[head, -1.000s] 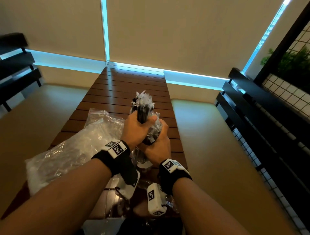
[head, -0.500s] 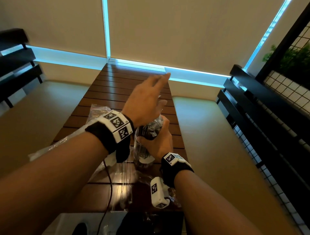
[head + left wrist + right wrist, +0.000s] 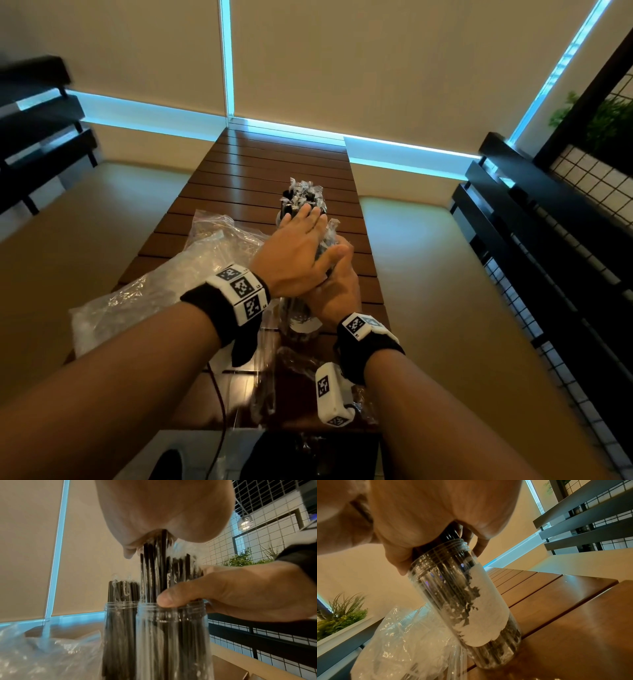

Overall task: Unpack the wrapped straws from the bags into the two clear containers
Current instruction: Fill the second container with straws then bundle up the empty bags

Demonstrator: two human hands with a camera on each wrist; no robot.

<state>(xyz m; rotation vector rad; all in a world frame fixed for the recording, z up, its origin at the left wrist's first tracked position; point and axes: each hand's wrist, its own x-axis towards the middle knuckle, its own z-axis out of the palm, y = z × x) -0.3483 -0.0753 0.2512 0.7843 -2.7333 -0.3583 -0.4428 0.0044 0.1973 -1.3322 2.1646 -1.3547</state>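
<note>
Your left hand (image 3: 297, 255), fingers flat and spread, pressed on the wrapped straws (image 3: 155, 573) to seat them; your right hand (image 3: 337, 289) curled round the near clear container (image 3: 464, 601) to steady it on the bench (image 3: 274, 164). The second container (image 3: 120, 635) stood at 12 o'clock, the bag (image 3: 164, 284) at 9 o'clock.

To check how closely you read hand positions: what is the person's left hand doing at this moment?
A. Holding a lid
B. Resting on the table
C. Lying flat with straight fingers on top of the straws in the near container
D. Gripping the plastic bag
C: the left hand lies flat, fingers straight, on the tops of the straws standing in the near container.
</note>
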